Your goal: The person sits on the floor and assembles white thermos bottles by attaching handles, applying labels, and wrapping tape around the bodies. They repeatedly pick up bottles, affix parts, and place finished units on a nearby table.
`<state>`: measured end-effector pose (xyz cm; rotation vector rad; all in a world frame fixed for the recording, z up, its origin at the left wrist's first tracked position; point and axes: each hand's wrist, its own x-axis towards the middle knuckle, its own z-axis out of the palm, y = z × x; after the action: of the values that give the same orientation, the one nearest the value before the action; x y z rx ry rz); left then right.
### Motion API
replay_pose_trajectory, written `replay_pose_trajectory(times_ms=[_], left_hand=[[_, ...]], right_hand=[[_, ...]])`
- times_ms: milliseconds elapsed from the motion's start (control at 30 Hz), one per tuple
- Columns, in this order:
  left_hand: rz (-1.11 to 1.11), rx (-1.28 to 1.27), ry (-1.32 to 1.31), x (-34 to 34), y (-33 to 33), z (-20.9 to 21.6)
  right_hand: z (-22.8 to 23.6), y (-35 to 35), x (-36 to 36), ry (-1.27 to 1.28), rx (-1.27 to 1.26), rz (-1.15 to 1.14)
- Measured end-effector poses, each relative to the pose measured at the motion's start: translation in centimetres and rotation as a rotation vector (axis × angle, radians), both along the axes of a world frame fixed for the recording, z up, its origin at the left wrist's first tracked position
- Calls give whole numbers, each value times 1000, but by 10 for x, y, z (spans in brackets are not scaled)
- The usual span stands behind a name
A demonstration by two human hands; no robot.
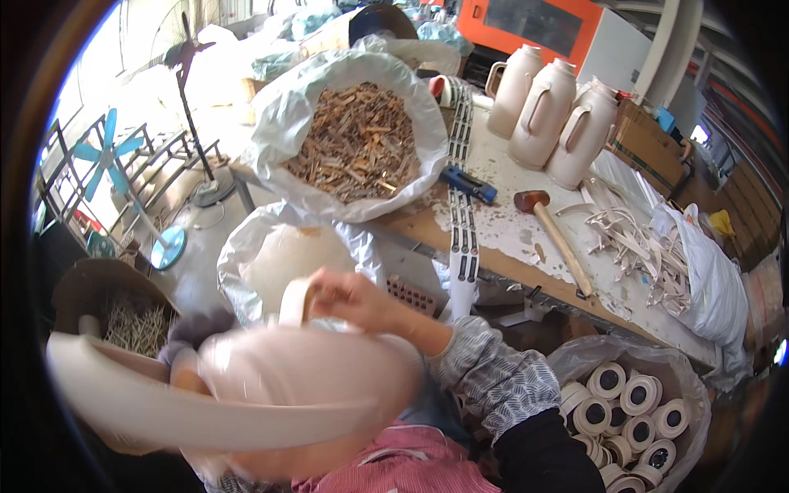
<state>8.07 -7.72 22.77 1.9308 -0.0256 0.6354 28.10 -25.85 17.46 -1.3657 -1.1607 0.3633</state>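
A pale pink-beige thermos jug (312,371), smeared by motion, lies tilted across my lap, its long curved handle (222,417) toward me. Around its left end, my left hand (196,335) in a grey glove grips the jug; most of that hand is blurred or hidden behind the handle. My bare right hand (349,297) is closed on a cream ring-shaped part (293,302) just above the jug's body. Whether the ring touches the jug I cannot tell.
On the bench (509,246) stand three thermos jugs (542,115), a mallet (559,238), a blue tool (468,184), loose handle strips (637,246) and a bag of brown chips (357,144). A bag of round lids (637,394) is at right, a box of screws (131,324) at left.
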Motion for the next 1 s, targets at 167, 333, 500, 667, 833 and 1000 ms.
replay_pose_trajectory(times_ms=[167, 333, 500, 667, 833, 1000], left_hand=[[-77, -221, -81, 8, 5, -31], [-204, -349, 259, 14, 0, -85], [-289, -310, 368, 30, -21, -101], [-301, -68, 364, 30, -22, -105], [-257, 28, 362, 28, -13, -113], [-121, 309, 268, 26, 6, -118]], right_hand=[[60, -126, 126, 212, 333, -638], [90, -265, 216, -55, 503, -1142], [54, -296, 320, -387, 289, -1438], [43, -316, 363, -337, -247, -1773], [21, -233, 222, -829, -205, -1390], [-75, -197, 93, -925, -567, -1005]])
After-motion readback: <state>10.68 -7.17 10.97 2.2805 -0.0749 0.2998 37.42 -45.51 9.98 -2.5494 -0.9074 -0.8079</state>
